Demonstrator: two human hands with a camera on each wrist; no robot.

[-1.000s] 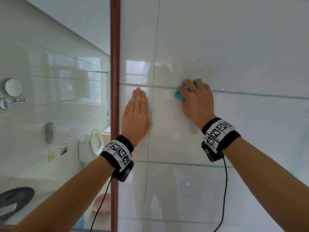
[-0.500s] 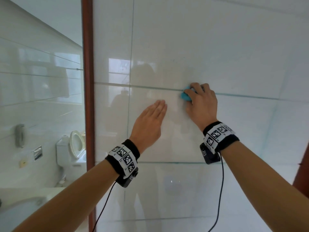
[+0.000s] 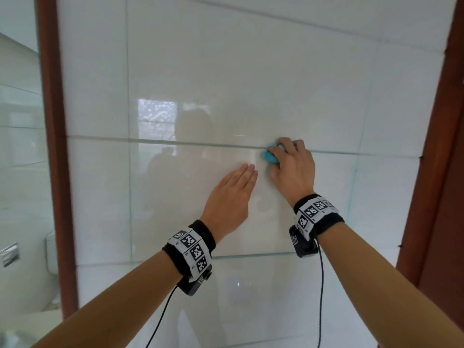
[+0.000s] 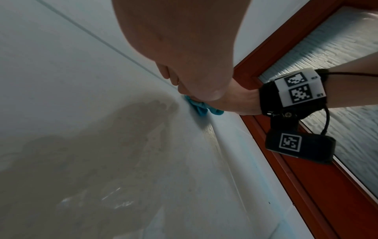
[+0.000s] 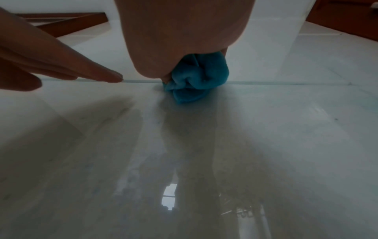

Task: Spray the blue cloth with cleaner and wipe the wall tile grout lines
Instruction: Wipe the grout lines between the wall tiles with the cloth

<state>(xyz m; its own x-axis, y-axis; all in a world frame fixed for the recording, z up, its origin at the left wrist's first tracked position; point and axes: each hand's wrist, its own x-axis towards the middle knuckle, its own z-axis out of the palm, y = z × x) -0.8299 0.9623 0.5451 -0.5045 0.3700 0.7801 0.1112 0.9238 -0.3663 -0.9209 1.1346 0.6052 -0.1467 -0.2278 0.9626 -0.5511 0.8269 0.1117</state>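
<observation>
Fingers (image 3: 285, 143) of the right hand (image 3: 292, 167) curl round the bunched blue cloth (image 3: 270, 156), pressing it onto the horizontal grout line (image 3: 160, 142) of the glossy white wall tile (image 3: 226, 71). Left hand (image 3: 229, 197) lies flat, fingers straight, just left of it. Wiping looks midway: grout further right and the vertical lines seemingly remain.

Both arms are stretched forward and upward, bare to the wrists, where marker bands with small cabled cameras are worn. The left hand (image 3: 229, 197) is laid flat, fingers straight and held together, tips pointing up and to the right, just beside the right hand (image 3: 292, 169). The right hand's fingers are curled over and bunched downward, knuckles raised, a cloth (image 3: 270, 156) being gripped beneath them. The right wrist is bent slightly back.
</observation>
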